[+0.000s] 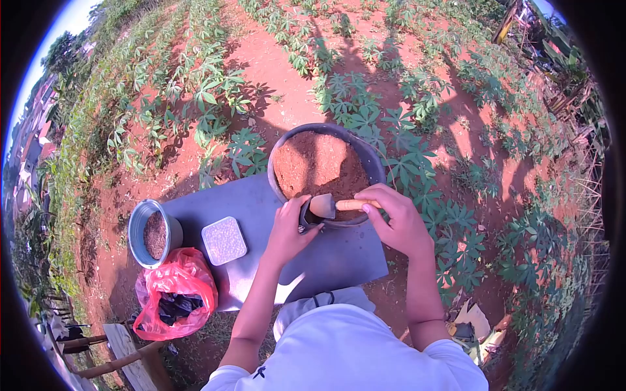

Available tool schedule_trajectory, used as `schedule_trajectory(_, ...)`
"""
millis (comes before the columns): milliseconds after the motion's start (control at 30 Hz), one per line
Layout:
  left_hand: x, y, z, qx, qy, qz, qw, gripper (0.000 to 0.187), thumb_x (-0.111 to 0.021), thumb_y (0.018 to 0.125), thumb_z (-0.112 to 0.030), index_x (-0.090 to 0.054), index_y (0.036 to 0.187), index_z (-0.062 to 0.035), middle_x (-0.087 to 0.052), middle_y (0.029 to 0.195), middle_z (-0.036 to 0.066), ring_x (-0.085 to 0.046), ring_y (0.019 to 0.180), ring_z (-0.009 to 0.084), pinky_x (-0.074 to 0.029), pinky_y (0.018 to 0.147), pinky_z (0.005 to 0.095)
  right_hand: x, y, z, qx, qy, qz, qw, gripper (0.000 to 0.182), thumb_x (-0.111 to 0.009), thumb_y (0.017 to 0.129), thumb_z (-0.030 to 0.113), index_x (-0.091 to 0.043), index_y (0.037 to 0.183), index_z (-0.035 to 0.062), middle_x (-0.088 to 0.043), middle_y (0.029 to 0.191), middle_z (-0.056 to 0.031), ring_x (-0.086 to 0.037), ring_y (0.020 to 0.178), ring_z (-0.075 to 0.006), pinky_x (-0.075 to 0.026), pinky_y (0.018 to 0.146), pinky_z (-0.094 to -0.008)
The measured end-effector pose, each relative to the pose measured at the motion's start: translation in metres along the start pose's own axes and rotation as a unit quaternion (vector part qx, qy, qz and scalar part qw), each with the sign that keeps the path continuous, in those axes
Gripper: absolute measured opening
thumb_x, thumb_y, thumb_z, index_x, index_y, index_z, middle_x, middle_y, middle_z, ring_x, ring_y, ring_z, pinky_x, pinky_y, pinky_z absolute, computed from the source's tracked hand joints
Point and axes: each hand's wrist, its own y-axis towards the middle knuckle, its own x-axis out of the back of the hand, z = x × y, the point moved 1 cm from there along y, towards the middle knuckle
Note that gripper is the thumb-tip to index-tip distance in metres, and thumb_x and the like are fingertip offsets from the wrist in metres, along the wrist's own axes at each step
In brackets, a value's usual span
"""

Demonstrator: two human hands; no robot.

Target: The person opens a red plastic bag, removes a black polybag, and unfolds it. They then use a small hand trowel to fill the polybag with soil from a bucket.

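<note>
My right hand is closed on the wooden handle of a small hand trowel, whose blade points left. My left hand grips a small black planting bag, its thumb and fingers around the sides. The trowel blade is at the mouth of this bag, which is partly hidden by the hand and blade. Just beyond both hands is a large dark basin of reddish-brown soil. The trowel and bag are over its near edge.
A grey table carries a clear square container of pale contents. Left of it are a grey-blue bucket holding brown material and a red plastic bag with black plastic inside. Leafy plants grow in red earth beyond.
</note>
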Motion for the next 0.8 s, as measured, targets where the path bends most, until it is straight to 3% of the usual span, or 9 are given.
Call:
schedule_trajectory(333, -0.010, 0.022, -0.003, 0.002, -0.028, -0.021, 0.999, 0.064, -0.084, 0.079, -0.019, -0.052, 0.132, -0.0035, -0.062, 0.119, 0.017, -0.060, 0.112, 0.0384, -0.046, 0.098, 0.0457, 0.035, -0.016, -0.027, -0.024, 0.057, -0.126, 0.990, 0.017, -0.060, 0.095, -0.001, -0.067, 0.110, -0.0036, -0.069, 0.102, -0.0142, -0.071, 0.086, -0.0204, -0.055, 0.079, -0.0318)
schedule_trajectory(433, -0.016, 0.032, -0.006, -0.002, -0.039, -0.048, 0.998, 0.062, -0.084, 0.079, -0.019, -0.053, 0.130, -0.0025, -0.062, 0.115, 0.016, -0.063, 0.110, 0.0352, -0.048, 0.097, 0.0438, 0.045, -0.021, -0.047, -0.043, 0.071, -0.147, 0.986, 0.017, -0.059, 0.096, 0.000, -0.067, 0.110, -0.0040, -0.069, 0.102, -0.0136, -0.071, 0.086, -0.0205, -0.055, 0.079, -0.0320)
schedule_trajectory(500, -0.019, 0.038, -0.010, 0.042, -0.120, -0.061, 0.990, 0.057, -0.084, 0.080, -0.013, -0.054, 0.128, -0.0015, -0.063, 0.113, 0.012, -0.064, 0.108, 0.0244, -0.050, 0.094, 0.0382, 0.047, -0.024, -0.062, -0.077, 0.091, -0.155, 0.981, 0.016, -0.058, 0.097, 0.001, -0.066, 0.111, -0.0037, -0.069, 0.100, -0.0137, -0.072, 0.086, -0.0201, -0.055, 0.078, -0.0314)
schedule_trajectory(567, -0.035, 0.035, -0.005, 0.104, -0.330, -0.148, 0.926, 0.052, -0.082, 0.081, -0.003, -0.054, 0.125, -0.0012, -0.062, 0.112, 0.007, -0.061, 0.108, 0.0145, -0.052, 0.093, 0.0317, 0.048, -0.029, -0.077, -0.097, 0.103, -0.145, 0.979, 0.016, -0.058, 0.098, 0.001, -0.066, 0.111, -0.0036, -0.069, 0.100, -0.0137, -0.072, 0.086, -0.0200, -0.055, 0.078, -0.0312)
schedule_trajectory(600, -0.045, 0.032, 0.011, 0.067, -0.290, -0.216, 0.930, 0.054, -0.080, 0.082, 0.005, -0.051, 0.126, -0.0018, -0.059, 0.115, 0.006, -0.059, 0.108, 0.0119, -0.052, 0.093, 0.0285, 0.049, -0.029, -0.086, -0.109, 0.108, -0.141, 0.978, 0.016, -0.057, 0.098, 0.001, -0.066, 0.111, -0.0035, -0.068, 0.099, -0.0136, -0.072, 0.086, -0.0199, -0.055, 0.077, -0.0311)
schedule_trajectory(700, -0.053, 0.052, -0.007, 0.022, -0.372, -0.325, 0.869, 0.058, -0.078, 0.083, 0.005, -0.044, 0.130, -0.0026, -0.056, 0.115, 0.005, -0.061, 0.102, 0.0135, -0.052, 0.094, 0.0282, 0.051, -0.034, -0.107, -0.126, 0.126, -0.131, 0.975, 0.016, -0.057, 0.098, 0.001, -0.066, 0.111, -0.0033, -0.068, 0.100, -0.0135, -0.072, 0.086, -0.0196, -0.055, 0.076, -0.0309)
schedule_trajectory(800, -0.062, 0.072, -0.019, 0.037, -0.253, -0.300, 0.919, 0.059, -0.081, 0.081, 0.003, -0.045, 0.128, -0.0034, -0.055, 0.114, 0.005, -0.059, 0.107, 0.0135, -0.051, 0.095, 0.0304, 0.056, -0.036, -0.122, -0.122, 0.138, -0.089, 0.979, 0.018, -0.054, 0.102, 0.005, -0.065, 0.113, -0.0046, -0.067, 0.108, -0.0124, -0.072, 0.089, -0.0193, -0.057, 0.079, -0.0292)
